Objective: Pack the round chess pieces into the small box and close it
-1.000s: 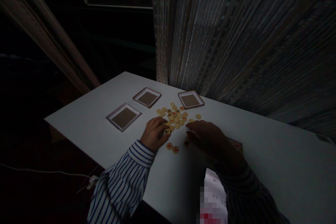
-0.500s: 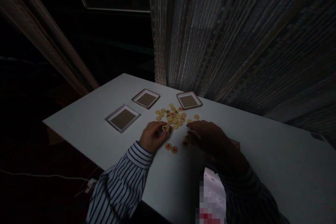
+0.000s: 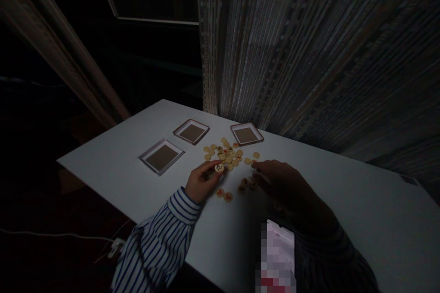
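Note:
Between the thumb and fingers of my left hand [image 3: 201, 183] is a round wooden piece [image 3: 219, 168] with a dark character on it. My right hand [image 3: 283, 185] is in shadow over the table, thumb and fingers apart, its fingertips near a few loose pieces; nothing shows between them. A pile of round pieces [image 3: 228, 159] lies just beyond both hands, some with red or dark characters, others plain. Two red-marked pieces [image 3: 228, 197] lie side by side nearer to me. Several dark-marked pieces [image 3: 242, 188] sit by my right hand.
Three shallow square trays stand on the white table [image 3: 113, 158]: one at left [image 3: 161, 156], one behind it [image 3: 191, 132], one at back right [image 3: 246, 134]. A lit phone [image 3: 280, 247] lies near the front. String curtains hang behind.
My right hand has drawn back to the right, uncovering more of the dark-marked pieces. My left hand has shifted slightly right with its piece. The view has tilted a little.

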Demonstrator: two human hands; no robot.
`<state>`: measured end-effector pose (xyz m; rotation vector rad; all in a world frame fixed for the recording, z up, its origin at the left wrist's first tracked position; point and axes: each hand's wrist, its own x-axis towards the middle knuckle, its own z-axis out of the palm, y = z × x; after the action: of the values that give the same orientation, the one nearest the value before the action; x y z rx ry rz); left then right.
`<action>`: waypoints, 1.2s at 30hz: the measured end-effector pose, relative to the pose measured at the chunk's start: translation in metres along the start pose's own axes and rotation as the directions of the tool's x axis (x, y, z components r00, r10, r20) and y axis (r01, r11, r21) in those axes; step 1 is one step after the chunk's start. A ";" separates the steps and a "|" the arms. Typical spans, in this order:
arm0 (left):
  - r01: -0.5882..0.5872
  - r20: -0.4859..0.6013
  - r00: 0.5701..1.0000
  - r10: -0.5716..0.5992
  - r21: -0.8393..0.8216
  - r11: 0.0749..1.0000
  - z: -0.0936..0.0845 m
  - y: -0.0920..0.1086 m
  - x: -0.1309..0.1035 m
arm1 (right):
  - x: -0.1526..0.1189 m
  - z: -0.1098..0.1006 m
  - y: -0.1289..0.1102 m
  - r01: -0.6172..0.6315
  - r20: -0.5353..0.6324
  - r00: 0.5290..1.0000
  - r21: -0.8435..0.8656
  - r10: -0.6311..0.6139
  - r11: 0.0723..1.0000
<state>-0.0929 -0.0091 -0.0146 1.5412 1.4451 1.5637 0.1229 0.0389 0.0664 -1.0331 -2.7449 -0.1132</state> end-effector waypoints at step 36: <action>0.157 0.146 0.978 -0.145 -0.072 0.985 0.032 0.050 0.014 | -0.037 -0.004 0.034 -0.035 -0.006 0.999 -0.076 0.035 0.996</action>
<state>-0.0511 -0.0010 0.0289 1.4280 1.3679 1.3803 0.1734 0.0401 0.0622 -1.0986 -2.7365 -0.2164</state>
